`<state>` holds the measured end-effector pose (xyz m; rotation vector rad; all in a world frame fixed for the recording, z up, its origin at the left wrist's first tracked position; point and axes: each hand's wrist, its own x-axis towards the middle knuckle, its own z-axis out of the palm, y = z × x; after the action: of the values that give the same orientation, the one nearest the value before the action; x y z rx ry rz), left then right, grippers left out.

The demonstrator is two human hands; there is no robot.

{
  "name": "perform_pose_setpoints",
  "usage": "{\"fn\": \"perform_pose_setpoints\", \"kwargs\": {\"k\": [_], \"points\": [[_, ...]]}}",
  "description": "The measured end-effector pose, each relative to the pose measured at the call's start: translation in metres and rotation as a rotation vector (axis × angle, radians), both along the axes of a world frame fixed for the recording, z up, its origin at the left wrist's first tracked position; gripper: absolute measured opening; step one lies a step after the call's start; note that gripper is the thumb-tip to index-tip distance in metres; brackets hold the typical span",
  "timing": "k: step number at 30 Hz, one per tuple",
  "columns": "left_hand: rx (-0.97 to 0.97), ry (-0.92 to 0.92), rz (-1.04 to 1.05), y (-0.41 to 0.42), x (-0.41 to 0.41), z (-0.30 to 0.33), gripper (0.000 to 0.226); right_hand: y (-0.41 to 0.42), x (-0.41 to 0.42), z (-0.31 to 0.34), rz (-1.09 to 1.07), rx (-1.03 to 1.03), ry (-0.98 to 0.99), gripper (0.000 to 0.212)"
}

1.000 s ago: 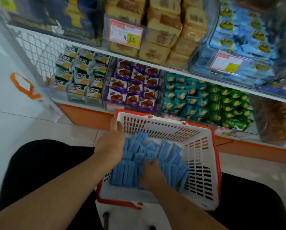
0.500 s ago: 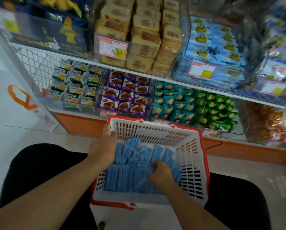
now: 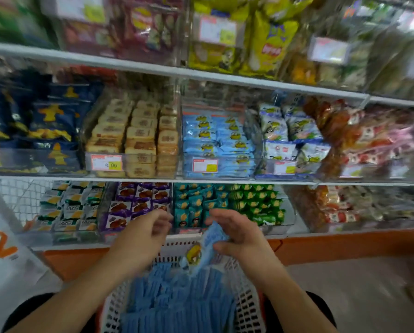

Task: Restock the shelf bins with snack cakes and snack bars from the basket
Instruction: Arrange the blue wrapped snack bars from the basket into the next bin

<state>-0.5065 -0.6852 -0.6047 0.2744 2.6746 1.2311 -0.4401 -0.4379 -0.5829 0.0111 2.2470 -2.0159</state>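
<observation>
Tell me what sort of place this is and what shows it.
Most likely a small grocery or convenience store aisle. White shelves hold clear bins packed with wrapped snacks, price tags are clipped to the bin fronts, and a plastic shopping basket of light blue packets sits in front of the person.

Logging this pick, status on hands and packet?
Right hand pinching one blue snack packet above the basket. Left hand raised, holding nothing. Matching blue bin unobstructed.
</observation>
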Motion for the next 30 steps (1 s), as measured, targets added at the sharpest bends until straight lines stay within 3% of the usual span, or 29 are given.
{"fn": "perform_pose_setpoints", "kwargs": {"k": [1,5,11,14,16,18,20,23,25,30], "points": [[0.1,-0.078,-0.04,0.01,0.004,0.023,0.012,0.002,0.0,0.008,0.014,-0.043,0.011,0.061],[0.348,-0.387,-0.17,0.044,0.024,0.079,0.029,0.002,0.003,0.029,0.019,-0.142,0.09,0.053],[0.566,-0.395,0.072,0.072,0.04,0.093,0.028,0.002,0.027,0.043,-0.162,-0.023,0.088,0.052],[0.683,-0.378,0.184,0.081,0.047,0.096,0.028,0.003,0.036,0.045,-0.126,0.273,0.146,0.056],[0.708,-0.415,0.196,0.088,0.053,0.099,0.026,0.004,0.036,0.05,-0.152,0.466,0.228,0.045],[0.732,-0.451,0.19,0.091,0.055,0.098,0.031,0.006,0.034,0.054,-0.186,0.527,0.267,0.036],[0.603,-0.374,0.212,0.088,0.049,0.095,0.048,0.013,0.03,0.051,-0.192,0.522,0.256,0.034],[0.03,-0.021,-0.042,0.079,0.041,0.101,0.073,0.025,0.023,0.048,-0.159,0.492,0.181,0.037],[-0.245,0.187,-0.267,0.082,0.039,0.111,0.07,0.032,0.017,0.048,-0.11,0.455,0.126,0.039],[-0.522,0.267,-0.486,0.108,0.014,0.133,0.051,0.041,-0.014,0.051,-0.049,0.338,0.105,0.039]]}}
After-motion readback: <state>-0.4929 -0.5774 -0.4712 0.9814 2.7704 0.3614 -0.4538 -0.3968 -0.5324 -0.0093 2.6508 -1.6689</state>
